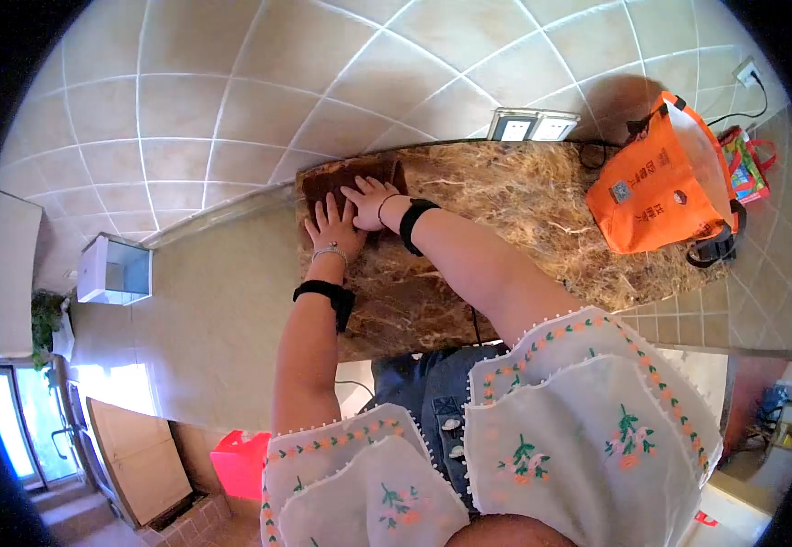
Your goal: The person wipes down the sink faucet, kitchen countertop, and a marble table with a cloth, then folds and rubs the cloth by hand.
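Note:
A dark brown folded cloth [323, 185] lies at the left back corner of the brown marbled counter [505, 196]. Both palms face down on it, side by side and nearly touching. My left hand [337, 232] lies flat on the cloth with its fingers spread, pointing to the wall. Just right of it, my right hand [375, 202] also presses on the cloth, its fingers stretched out to the left. Neither hand grips anything. Black bands are on both wrists. Part of the cloth is hidden under the hands.
An orange bag [647, 191] stands at the counter's right end, with a smaller colourful bag [747, 164] beside it. Wall sockets [533, 125] sit above the back edge. Left is a lighter surface [223, 301] with a small glass tank [115, 271]. A pink bin [241, 465] is below.

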